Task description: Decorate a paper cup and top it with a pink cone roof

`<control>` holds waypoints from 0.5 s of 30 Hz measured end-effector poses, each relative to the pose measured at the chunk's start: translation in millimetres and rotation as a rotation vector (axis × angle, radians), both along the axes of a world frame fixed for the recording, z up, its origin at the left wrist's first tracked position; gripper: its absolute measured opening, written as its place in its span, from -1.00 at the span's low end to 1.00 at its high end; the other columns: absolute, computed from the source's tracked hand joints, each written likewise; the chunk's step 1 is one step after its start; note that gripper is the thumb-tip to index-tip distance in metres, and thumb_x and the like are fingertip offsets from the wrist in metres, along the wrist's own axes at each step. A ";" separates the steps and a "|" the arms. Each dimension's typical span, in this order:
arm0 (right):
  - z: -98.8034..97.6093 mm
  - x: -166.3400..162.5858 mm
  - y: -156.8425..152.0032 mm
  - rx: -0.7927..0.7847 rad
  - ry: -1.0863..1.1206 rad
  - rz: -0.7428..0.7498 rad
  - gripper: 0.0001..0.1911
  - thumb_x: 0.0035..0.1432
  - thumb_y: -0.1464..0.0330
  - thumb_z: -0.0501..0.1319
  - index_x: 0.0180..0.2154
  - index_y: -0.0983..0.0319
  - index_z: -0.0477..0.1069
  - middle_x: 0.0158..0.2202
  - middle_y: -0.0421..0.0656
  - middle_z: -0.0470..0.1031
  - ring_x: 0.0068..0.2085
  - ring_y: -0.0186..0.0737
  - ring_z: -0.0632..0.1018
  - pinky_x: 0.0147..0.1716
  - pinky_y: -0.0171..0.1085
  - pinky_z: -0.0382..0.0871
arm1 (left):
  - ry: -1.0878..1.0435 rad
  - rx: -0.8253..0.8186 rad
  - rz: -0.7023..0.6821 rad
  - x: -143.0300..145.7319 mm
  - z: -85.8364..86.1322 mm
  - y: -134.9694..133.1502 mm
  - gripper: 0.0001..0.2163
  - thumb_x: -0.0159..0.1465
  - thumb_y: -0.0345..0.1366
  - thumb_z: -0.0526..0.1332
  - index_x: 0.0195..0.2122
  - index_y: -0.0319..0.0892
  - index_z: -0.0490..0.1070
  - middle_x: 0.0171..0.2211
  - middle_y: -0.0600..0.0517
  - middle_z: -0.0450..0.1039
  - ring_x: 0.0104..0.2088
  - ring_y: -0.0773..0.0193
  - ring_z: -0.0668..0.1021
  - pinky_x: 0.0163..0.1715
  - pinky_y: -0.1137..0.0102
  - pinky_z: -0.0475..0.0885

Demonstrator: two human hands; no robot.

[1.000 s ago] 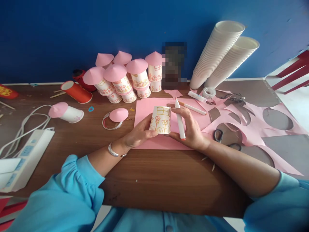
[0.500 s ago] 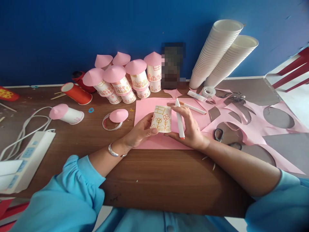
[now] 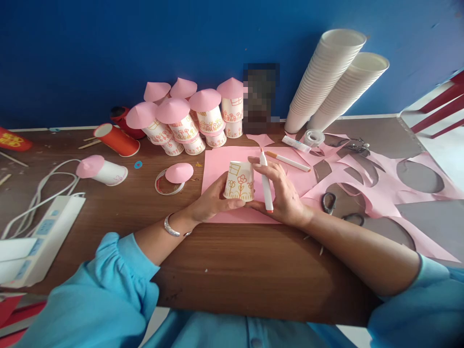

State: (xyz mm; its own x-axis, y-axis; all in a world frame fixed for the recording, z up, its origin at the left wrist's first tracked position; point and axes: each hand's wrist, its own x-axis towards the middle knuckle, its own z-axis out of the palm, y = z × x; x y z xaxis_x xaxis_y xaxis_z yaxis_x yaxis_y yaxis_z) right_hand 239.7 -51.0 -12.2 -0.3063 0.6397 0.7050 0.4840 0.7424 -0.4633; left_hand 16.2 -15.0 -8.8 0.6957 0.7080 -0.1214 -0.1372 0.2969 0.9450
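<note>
A white paper cup, upside down and drawn with flowers, grass and a window, is held over a pink paper sheet. My left hand grips it from the left, thumb along its lower rim. My right hand has a white marker with an orange-red tip between its fingers, and these fingers also touch the cup's right side at top and bottom. A second marker lies on the pink sheet behind my right hand.
Decorated cup towers with pink cone roofs stand by the wall. Tall stacks of white cups lean at the right. Scissors and pink paper scraps lie right; a tape roll, red cup and power strip left.
The cup has turned slightly in my hands and shifted a little left, so the drawn flowers sit differently. The marker in my right hand has moved slightly left and down with it.
</note>
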 end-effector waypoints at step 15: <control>-9.9 3.8 3.7 -0.209 0.065 0.010 -0.13 0.25 0.14 0.43 0.44 0.01 0.06 0.40 0.06 0.33 0.38 0.20 0.41 0.29 0.27 0.43 | -0.219 -0.136 -0.008 -4.4 1.3 3.7 -0.45 0.16 -0.20 0.48 0.17 -0.15 0.44 0.19 -0.23 0.54 0.24 -0.27 0.54 0.26 -0.13 0.41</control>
State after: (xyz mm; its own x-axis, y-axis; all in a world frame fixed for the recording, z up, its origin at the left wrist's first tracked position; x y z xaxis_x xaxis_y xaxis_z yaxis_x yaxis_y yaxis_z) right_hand 243.5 -47.4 -22.1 -0.2717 0.7713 0.5756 0.4408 0.6314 -0.6380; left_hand 11.8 -11.4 -7.5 0.7211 0.6902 -0.0609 -0.3315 0.4208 0.8444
